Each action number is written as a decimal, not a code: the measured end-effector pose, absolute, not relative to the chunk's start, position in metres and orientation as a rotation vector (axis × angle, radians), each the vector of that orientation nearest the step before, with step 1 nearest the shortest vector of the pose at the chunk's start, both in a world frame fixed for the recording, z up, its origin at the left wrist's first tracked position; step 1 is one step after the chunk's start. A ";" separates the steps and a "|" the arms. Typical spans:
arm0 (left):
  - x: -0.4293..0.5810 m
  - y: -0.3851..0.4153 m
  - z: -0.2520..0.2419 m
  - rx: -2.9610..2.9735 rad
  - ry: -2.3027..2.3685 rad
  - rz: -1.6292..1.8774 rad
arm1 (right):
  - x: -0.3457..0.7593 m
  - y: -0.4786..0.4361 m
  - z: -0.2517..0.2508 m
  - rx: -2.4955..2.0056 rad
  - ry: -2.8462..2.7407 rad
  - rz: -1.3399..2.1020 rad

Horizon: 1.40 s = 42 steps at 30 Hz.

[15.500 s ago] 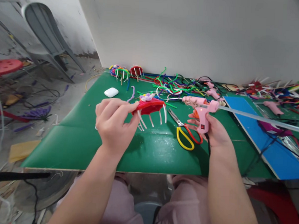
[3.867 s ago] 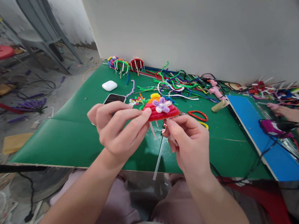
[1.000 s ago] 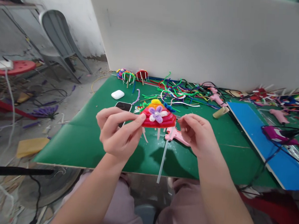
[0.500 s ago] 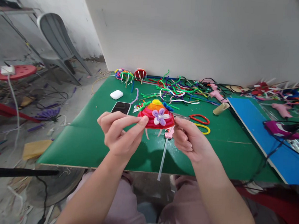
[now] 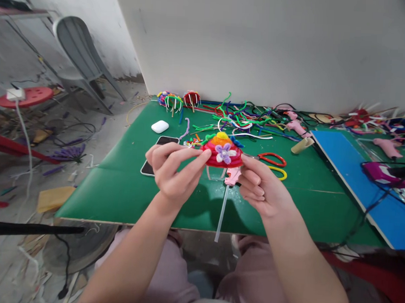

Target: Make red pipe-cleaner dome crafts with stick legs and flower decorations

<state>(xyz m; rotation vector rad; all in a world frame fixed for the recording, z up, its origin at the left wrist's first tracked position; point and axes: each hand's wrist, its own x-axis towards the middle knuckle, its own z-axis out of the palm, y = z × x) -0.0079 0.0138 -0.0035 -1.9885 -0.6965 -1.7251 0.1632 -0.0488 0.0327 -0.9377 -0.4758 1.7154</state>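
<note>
Between my two hands is a small pipe-cleaner dome, red around the rim with orange and yellow rings at the top. A purple and white flower with a bead-like centre sits on its near side, and pale strips hang below. My left hand pinches the left rim between thumb and finger. The right rim is pinched by my right hand, its other fingers curled. Behind and under the dome lies a pink glue gun with a clear glue stick pointing toward me. Scissors with red and yellow handles lie beyond my right hand.
A phone and a white earbud case lie on the green table. Loose pipe cleaners and several finished domes are at the back. A blue board lies right, with a cable across it.
Both hands and the dome have moved slightly right and up in view. The dome is tilted a little differently, and more of the phone and glue gun shows.
</note>
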 end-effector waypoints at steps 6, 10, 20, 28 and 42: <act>-0.011 0.022 -0.003 -2.195 -0.829 -1.662 | 0.176 -0.042 0.028 -0.905 -0.446 1.540; -0.001 0.005 0.008 -2.411 -1.224 -1.941 | 0.180 -0.038 0.030 -0.904 -0.334 1.462; 0.044 -0.030 0.018 -2.630 -2.340 -2.597 | 0.171 -0.039 0.031 -0.931 -0.404 1.514; 0.047 -0.032 0.017 -2.434 -2.419 -3.000 | 0.166 -0.038 0.025 -0.892 -0.443 1.515; 0.046 -0.032 0.016 -2.440 -2.310 -3.126 | 0.162 -0.040 0.028 -0.887 -0.413 1.455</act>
